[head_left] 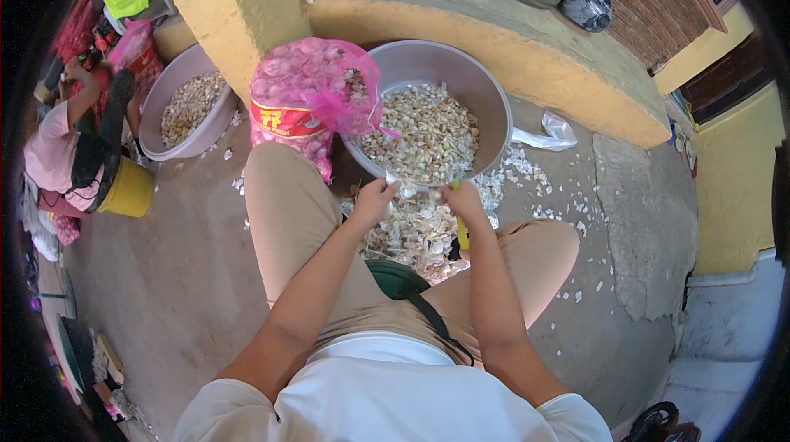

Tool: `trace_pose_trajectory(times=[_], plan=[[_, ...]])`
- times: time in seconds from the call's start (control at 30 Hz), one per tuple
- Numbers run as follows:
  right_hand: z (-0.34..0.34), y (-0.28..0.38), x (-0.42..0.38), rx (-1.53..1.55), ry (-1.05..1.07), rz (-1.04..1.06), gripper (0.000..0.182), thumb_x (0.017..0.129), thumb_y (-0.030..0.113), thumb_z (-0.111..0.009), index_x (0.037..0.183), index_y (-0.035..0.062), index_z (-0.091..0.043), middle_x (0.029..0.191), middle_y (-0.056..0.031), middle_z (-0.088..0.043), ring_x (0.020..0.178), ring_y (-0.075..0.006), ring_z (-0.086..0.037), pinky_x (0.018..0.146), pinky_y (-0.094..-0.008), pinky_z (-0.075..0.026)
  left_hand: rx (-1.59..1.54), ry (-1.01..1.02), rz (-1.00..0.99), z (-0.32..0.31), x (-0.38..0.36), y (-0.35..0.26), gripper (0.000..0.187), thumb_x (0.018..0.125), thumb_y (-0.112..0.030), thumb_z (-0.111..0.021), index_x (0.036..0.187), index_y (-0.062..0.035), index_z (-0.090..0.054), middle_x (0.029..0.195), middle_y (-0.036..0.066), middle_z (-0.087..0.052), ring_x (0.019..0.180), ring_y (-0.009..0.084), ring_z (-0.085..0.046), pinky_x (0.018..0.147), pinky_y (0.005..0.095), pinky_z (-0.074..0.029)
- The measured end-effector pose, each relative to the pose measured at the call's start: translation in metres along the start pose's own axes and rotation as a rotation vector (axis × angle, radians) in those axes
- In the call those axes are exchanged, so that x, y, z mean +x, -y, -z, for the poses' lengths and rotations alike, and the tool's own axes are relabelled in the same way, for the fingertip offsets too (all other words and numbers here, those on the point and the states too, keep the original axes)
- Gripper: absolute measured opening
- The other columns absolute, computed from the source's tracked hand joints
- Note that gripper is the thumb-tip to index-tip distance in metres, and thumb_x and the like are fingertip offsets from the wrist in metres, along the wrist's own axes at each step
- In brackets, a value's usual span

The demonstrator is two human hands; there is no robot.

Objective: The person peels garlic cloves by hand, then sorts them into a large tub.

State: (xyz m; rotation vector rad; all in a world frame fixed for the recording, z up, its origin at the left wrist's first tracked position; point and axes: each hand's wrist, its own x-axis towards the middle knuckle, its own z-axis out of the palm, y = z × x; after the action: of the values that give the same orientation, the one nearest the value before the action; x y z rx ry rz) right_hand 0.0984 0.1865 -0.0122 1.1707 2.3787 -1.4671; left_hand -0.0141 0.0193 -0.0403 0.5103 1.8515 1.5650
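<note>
My left hand (374, 202) is closed in a pinch on a whitish piece of garlic (393, 185), in front of the near rim of a big basin. My right hand (467, 200) grips a knife with a yellow-green handle (462, 236); its blade is hard to make out. The grey basin (499, 104) holds a heap of garlic cloves (424, 133). A pink mesh bag (300, 72) full of bulbs leans at the basin's left side, its top loose. Between my legs, below both hands, lies a pile of papery garlic skins (411, 232).
At the left a person in a pink top (58, 146) sits near a yellow bucket (129, 188) and another basin of cloves (148, 125). A low yellow ledge (494, 55) runs behind my basin. Scraps of skin and a plastic bag (555, 133) lie on the floor at right.
</note>
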Motion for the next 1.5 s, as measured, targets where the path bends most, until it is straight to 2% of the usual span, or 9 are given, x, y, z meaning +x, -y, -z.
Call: trace_pose_trajectory(times=[0.1, 0.3, 0.5, 0.7, 0.8, 1.1, 1.2, 1.3, 1.5], plan=[[0.0, 0.009, -0.001, 0.449, -0.219, 0.061, 0.023, 0.076, 0.019, -0.053, 0.092, 0.0034, -0.056, 0.067, -0.0063, -0.06, 0.039, -0.01, -0.045, 0.034, -0.0237, -0.035, 0.334, 0.097, -0.007, -0.001, -0.014, -0.017, 0.032, 0.078, -0.029, -0.056, 0.087, 0.0013, -0.056, 0.072, 0.013, -0.059, 0.063, 0.0216, -0.055, 0.061, 0.0318, -0.042], [-0.023, 0.042, -0.041, 0.14, 0.156, 0.364, 0.026, 0.075, 0.023, -0.058, 0.091, 0.0026, -0.055, 0.062, -0.0025, -0.056, 0.043, -0.008, -0.046, 0.036, -0.0219, -0.035, 0.461, 0.157, -0.149, 0.001, -0.02, -0.016, 0.033, 0.072, -0.031, -0.058, 0.09, -0.0028, -0.057, 0.077, 0.017, -0.059, 0.073, 0.0307, -0.057, 0.064, 0.0375, -0.043], [-0.022, 0.04, -0.039, 0.191, 0.186, 0.141, 0.025, 0.074, 0.025, -0.06, 0.075, -0.0001, -0.058, 0.063, -0.0062, -0.057, 0.055, -0.0124, -0.052, 0.055, -0.0267, -0.042, 0.644, 0.196, -0.112, -0.001, -0.027, -0.03, 0.037, 0.07, -0.037, -0.057, 0.087, -0.0041, -0.059, 0.079, 0.016, -0.059, 0.074, 0.0318, -0.056, 0.065, 0.039, -0.043], [-0.036, 0.028, -0.03, 0.205, 0.003, 0.287, 0.027, 0.072, 0.026, -0.062, 0.073, 0.0, -0.055, 0.059, -0.0036, -0.054, 0.043, -0.0083, -0.044, 0.036, -0.0225, -0.034, 0.467, 0.28, -0.048, -0.004, -0.015, -0.007, 0.035, 0.073, -0.034, -0.059, 0.09, -0.0032, -0.059, 0.073, 0.013, -0.06, 0.067, 0.0203, -0.056, 0.062, 0.0326, -0.043], [-0.036, 0.025, -0.027, 0.279, 0.054, 0.246, 0.027, 0.072, 0.027, -0.062, 0.076, 0.0008, -0.055, 0.057, -0.0029, -0.052, 0.041, -0.0077, -0.042, 0.035, -0.0215, -0.032, 0.29, 0.379, 0.246, -0.004, -0.017, -0.017, 0.032, 0.076, -0.034, -0.057, 0.089, -0.0042, -0.06, 0.069, 0.006, -0.058, 0.064, 0.0115, -0.051, 0.06, 0.0285, -0.041], [-0.034, 0.024, -0.027, 0.435, 0.171, 0.171, 0.023, 0.076, 0.025, -0.06, 0.074, 0.0037, -0.052, 0.053, 0.0006, -0.046, 0.039, -0.006, -0.037, 0.033, -0.0209, -0.027, 0.3, 0.3, -0.062, -0.005, -0.016, -0.004, 0.044, 0.072, -0.043, -0.058, 0.07, 0.0016, -0.057, 0.052, 0.01, -0.05, 0.045, 0.0178, -0.045, 0.047, 0.0339, -0.037], [-0.045, 0.02, -0.023, 0.44, 0.06, 0.23, 0.021, 0.077, 0.023, -0.058, 0.071, 0.0045, -0.051, 0.051, 0.0008, -0.044, 0.038, -0.0064, -0.036, 0.033, -0.0217, -0.026, 0.356, 0.27, -0.073, -0.004, -0.018, -0.011, 0.045, 0.074, -0.043, -0.056, 0.07, 0.0014, -0.059, 0.053, 0.015, -0.051, 0.048, 0.023, -0.047, 0.051, 0.0354, -0.038], [-0.053, 0.014, -0.019, 0.451, -0.043, 0.162, 0.026, 0.078, 0.025, -0.056, 0.068, 0.0013, -0.053, 0.053, -0.0027, -0.05, 0.039, -0.0086, -0.04, 0.037, -0.0246, -0.031, 0.349, 0.209, -0.058, -0.004, -0.02, -0.015, 0.037, 0.075, -0.038, -0.057, 0.073, -0.001, -0.062, 0.052, 0.01, -0.052, 0.047, 0.0151, -0.047, 0.05, 0.0313, -0.039], [-0.056, 0.028, -0.03, 0.834, -0.025, -0.075, 0.026, 0.078, 0.025, -0.058, 0.065, 0.0066, -0.045, 0.049, 0.0005, -0.041, 0.036, -0.0089, -0.036, 0.033, -0.0233, -0.028, 0.644, 0.087, -0.334, -0.007, -0.024, -0.025, 0.03, 0.075, -0.034, -0.055, 0.071, -0.0048, -0.062, 0.059, 0.011, -0.056, 0.057, 0.0289, -0.054, 0.053, 0.037, -0.041]])
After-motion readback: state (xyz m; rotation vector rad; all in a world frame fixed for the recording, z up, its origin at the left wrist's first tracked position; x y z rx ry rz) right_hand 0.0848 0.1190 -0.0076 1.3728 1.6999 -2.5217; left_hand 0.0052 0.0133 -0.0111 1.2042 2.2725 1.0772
